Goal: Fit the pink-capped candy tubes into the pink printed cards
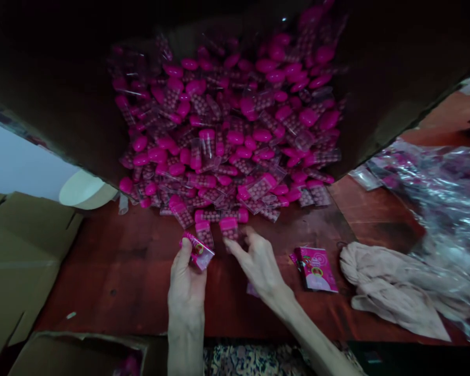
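Note:
My left hand (188, 277) is closed on a small pink printed packet (198, 251), held above the table's middle. Just right of it, my right hand (258, 261) has its thumb and fingers round a clear container (229, 227) with a pink cap and small balls inside. Another such container (204, 233) stands between the hands. Behind them lies a big heap of pink-capped containers (219, 146), spilling from a large dark box. A stack of pink printed cards (319, 269) rests to the right of my right hand.
Beyond the cards are a beige cloth (391, 282) and clear plastic bags (454, 209). A white bowl (86, 190) and cardboard (23, 261) are at left. An open cardboard box (78, 355) sits at the table's front edge (141, 331). The large box's walls (55, 104) flank the heap.

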Motion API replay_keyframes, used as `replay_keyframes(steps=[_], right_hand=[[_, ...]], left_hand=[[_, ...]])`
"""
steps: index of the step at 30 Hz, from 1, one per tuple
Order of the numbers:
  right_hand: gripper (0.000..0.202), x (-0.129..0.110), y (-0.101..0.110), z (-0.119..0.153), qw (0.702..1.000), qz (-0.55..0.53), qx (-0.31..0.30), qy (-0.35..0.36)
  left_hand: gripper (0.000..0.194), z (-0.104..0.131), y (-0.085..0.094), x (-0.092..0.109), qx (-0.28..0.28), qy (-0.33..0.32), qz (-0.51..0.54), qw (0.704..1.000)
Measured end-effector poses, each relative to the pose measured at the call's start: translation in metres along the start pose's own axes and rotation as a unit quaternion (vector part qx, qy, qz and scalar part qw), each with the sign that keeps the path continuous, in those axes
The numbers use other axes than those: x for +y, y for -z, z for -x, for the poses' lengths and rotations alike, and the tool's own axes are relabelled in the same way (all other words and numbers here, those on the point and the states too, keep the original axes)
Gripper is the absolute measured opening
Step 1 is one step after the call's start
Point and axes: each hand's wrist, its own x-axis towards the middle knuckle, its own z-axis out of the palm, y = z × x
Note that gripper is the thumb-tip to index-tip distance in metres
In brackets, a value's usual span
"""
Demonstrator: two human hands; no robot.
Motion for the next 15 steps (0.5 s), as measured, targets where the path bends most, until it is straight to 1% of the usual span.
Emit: replay_keyframes(steps=[2, 4, 6, 7, 9, 12, 15], right_hand=[[0.024, -0.001, 0.014, 0.016, 0.998, -0.058, -0.034, -0.009], [0.025, -0.005, 0.022, 0.031, 0.98, -0.177, -0.065, -0.06], [0.026, -0.009, 0.022, 0.042, 0.959, -0.259, -0.072, -0.088], [0.026, -0.01, 0.019, 0.046, 0.953, -0.281, -0.07, -0.092], [0.026, -0.01, 0.013, 0.05, 0.948, -0.301, -0.057, -0.086], [0.023, -0.008, 0.006, 0.051, 0.956, -0.283, -0.035, -0.071], [0.02, -0.006, 0.007, 0.051, 0.966, -0.25, -0.029, -0.061]], left_hand=[[0.027, 0.0, -0.008, 0.001, 0.004, 0.003, 0.017, 1.0], [0.029, 0.0, -0.014, 0.0, 0.003, 0.005, 0.021, 1.0], [0.028, 0.001, -0.018, -0.003, -0.009, 0.014, 0.024, 1.0], [0.028, 0.002, -0.02, -0.005, -0.014, 0.022, 0.025, 0.999], [0.03, 0.007, -0.023, -0.008, -0.019, 0.045, 0.028, 0.998], [0.034, 0.013, -0.026, -0.013, -0.019, 0.068, 0.026, 0.997], [0.029, 0.015, -0.024, -0.021, -0.033, 0.067, -0.001, 0.997]])
